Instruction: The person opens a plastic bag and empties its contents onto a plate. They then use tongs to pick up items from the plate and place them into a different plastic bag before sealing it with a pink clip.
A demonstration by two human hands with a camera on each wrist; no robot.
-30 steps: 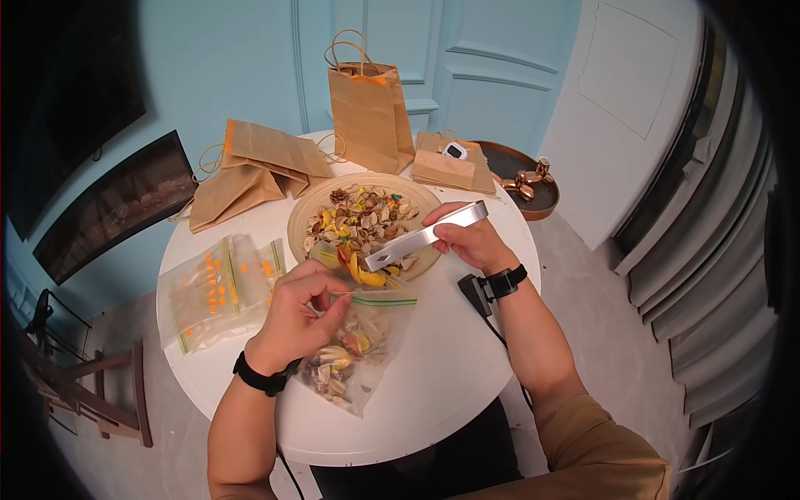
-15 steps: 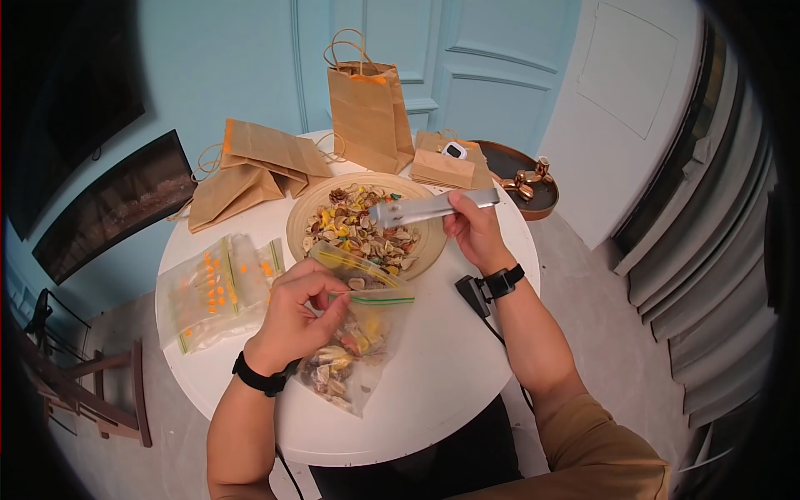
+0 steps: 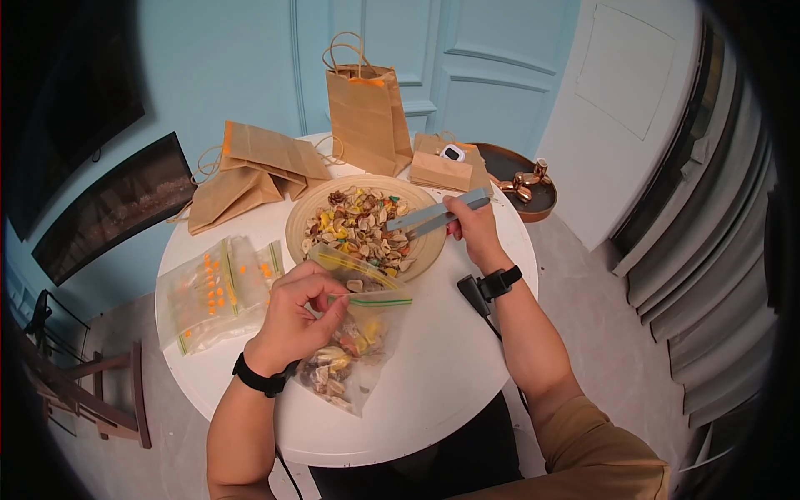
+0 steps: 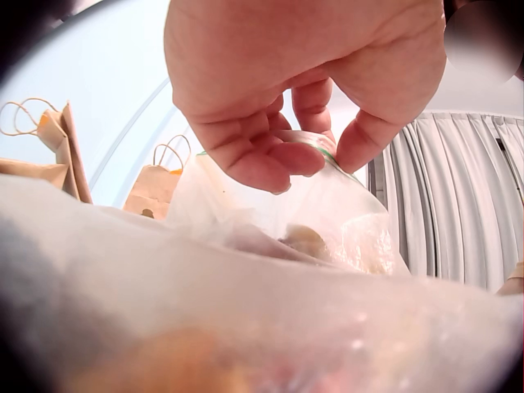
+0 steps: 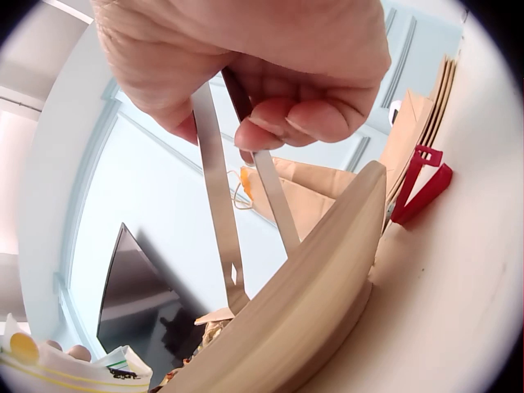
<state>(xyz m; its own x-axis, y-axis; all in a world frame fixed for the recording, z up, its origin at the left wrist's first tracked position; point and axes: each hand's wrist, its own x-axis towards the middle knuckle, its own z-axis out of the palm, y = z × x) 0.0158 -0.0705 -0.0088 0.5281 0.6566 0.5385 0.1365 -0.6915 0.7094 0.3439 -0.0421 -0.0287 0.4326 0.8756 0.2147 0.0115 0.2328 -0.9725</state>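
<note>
My left hand (image 3: 302, 315) pinches the rim of a clear zip bag (image 3: 379, 329) between thumb and fingers; its mouth gapes toward the bowl. Potpourri lies in the bottom of the bag. In the left wrist view, the thumb and fingertips meet at the green zip strip (image 4: 327, 154). My right hand (image 3: 477, 232) holds metal tongs (image 3: 421, 216) with their arms spread apart. The tong tips reach into the potpourri (image 3: 354, 229) in a round wooden bowl (image 3: 295, 223). From the right wrist view, the bowl's side (image 5: 319, 286) hides part of the tongs.
Several flat zip bags (image 3: 196, 292) with orange marks lie at left. Brown paper bags (image 3: 367, 117) stand and lie behind the bowl. A small white timer (image 3: 452, 152) rests on folded paper bags at back right. A dark red clip-like piece (image 5: 426, 196) lies beside the bowl.
The tongs went from the bag's mouth, where they gripped yellow pieces, back over the bowl and down into the potpourri, with their arms now spread. The left hand stayed at the bag's rim.
</note>
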